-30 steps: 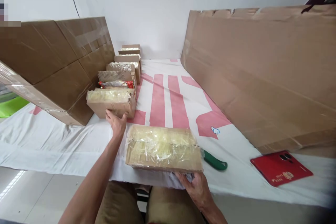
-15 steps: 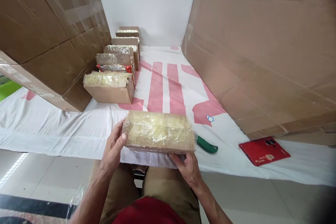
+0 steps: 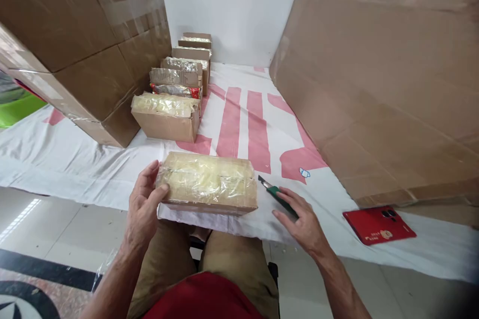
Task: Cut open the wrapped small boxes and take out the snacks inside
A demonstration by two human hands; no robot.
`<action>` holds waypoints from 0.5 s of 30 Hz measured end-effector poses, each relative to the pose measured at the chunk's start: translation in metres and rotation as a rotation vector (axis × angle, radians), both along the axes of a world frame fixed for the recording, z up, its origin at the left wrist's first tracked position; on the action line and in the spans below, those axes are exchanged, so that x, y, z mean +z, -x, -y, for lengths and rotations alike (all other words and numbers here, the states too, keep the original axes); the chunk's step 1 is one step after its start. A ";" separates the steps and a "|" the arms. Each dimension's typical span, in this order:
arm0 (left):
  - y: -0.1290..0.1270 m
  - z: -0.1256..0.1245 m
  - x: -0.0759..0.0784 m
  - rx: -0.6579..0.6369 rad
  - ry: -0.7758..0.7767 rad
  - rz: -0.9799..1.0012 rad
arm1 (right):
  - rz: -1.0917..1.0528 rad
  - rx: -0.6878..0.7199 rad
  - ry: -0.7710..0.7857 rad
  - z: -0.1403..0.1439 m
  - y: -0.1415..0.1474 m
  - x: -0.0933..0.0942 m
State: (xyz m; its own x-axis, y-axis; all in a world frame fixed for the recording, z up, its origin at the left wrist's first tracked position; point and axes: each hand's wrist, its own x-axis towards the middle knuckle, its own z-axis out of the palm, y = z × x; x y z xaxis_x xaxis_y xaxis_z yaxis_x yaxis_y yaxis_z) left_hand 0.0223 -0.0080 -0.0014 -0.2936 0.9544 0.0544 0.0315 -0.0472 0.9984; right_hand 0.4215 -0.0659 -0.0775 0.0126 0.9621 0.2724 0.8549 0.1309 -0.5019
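A small cardboard box [image 3: 209, 179] covered with clear, yellowish tape lies at the front edge of the table. My left hand [image 3: 144, 204] grips its left end, thumb on top and fingers behind the corner. To the right of the box is a green utility knife [image 3: 284, 203] with its blade end pointing up and left, apart from the box. My right hand [image 3: 303, 219] has its fingers and thumb closed around the knife's handle, which they partly hide.
Several small open boxes [image 3: 164, 122] stand in a row at the left, beside a large stack of taped cartons [image 3: 93, 70]. A big cardboard sheet [image 3: 381, 89] leans at the right. A red phone [image 3: 377, 229] lies near the front edge of the white cloth [image 3: 239, 154].
My right hand has left the box's underside and moved right onto the utility knife, whose blade end now shows. The box has shifted slightly left, with my left hand still on it.
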 end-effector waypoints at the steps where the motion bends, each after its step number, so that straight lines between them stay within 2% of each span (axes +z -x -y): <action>1: -0.002 -0.003 0.002 0.015 -0.009 -0.003 | 0.071 -0.063 0.009 0.000 -0.011 -0.005; 3: -0.007 -0.008 0.005 0.030 0.005 -0.040 | 0.204 -0.159 0.019 -0.001 -0.022 -0.015; 5: -0.011 -0.010 0.005 0.026 0.031 -0.090 | 0.284 -0.192 0.012 -0.003 -0.022 -0.022; 8: -0.016 -0.007 -0.001 0.048 0.031 -0.082 | 0.265 -0.191 -0.013 -0.008 -0.013 -0.023; 11: -0.016 -0.005 -0.008 0.032 0.030 0.004 | 0.023 -0.214 -0.023 -0.010 -0.008 -0.006; 15: -0.014 -0.006 -0.011 -0.029 0.014 0.056 | -0.385 -0.296 -0.041 -0.011 -0.005 0.042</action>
